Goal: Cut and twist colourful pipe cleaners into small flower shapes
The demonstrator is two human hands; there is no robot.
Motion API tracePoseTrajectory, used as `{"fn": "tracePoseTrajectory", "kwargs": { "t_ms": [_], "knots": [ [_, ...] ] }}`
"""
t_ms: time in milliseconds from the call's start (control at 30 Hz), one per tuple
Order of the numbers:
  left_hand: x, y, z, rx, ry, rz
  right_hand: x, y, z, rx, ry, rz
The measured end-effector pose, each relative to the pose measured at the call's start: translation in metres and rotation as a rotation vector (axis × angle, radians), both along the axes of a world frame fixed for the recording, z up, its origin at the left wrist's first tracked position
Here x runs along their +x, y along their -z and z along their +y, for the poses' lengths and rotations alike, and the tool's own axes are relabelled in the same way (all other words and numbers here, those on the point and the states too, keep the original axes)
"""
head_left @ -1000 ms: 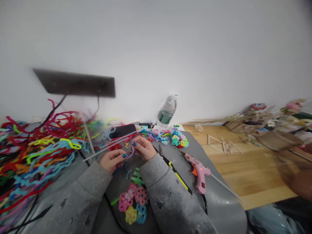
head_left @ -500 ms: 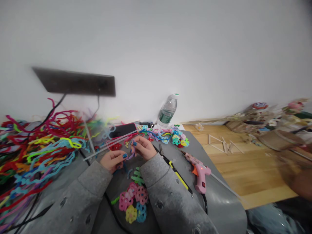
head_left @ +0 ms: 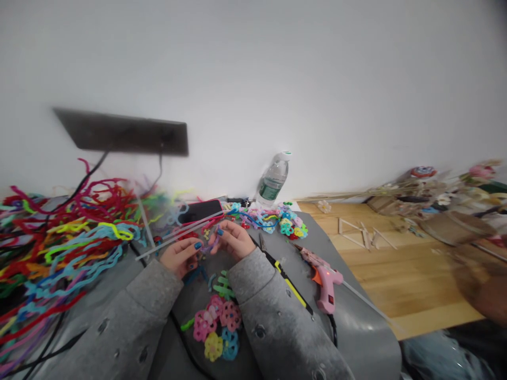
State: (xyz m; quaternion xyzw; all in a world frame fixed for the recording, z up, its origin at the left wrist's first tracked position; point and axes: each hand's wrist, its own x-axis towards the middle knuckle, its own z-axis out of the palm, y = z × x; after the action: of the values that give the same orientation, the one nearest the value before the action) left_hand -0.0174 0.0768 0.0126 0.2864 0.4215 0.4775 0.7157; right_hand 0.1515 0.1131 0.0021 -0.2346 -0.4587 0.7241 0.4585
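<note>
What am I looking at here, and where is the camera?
The camera sits on a person's head, looking down at their own two hands in grey sleeves. The left hand and right hand pinch a small purple pipe cleaner piece between them. They work over a grey table. On it lie a heap of colourful pipe cleaners, finished pipe cleaner flowers, a pink glue gun, a phone and a water bottle.
</note>
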Motion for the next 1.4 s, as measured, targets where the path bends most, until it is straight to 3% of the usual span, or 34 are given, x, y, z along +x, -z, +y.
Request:
{"fn": "tracePoseTrajectory", "kwargs": {
  "t_ms": [400, 600, 967, 1233, 1400],
  "knots": [
    [0.002, -0.004, -0.001, 0.013, -0.046, -0.012, -0.001, -0.007, -0.004, 0.007, 0.034, 0.036],
    [0.004, -0.006, -0.002, 0.020, -0.028, 0.022, -0.001, -0.001, -0.002, -0.003, 0.056, 0.017],
    [-0.002, 0.005, 0.005, 0.019, 0.232, 0.035, -0.002, 0.000, -0.001, 0.047, 0.029, 0.001],
    [-0.002, 0.004, 0.003, -0.018, 0.319, 0.022, -0.005, -0.004, -0.005, 0.128, 0.014, -0.040],
    [-0.003, 0.010, 0.002, -0.010, 0.307, 0.052, -0.007, -0.003, -0.005, 0.149, 0.016, -0.076]
  ]
}}
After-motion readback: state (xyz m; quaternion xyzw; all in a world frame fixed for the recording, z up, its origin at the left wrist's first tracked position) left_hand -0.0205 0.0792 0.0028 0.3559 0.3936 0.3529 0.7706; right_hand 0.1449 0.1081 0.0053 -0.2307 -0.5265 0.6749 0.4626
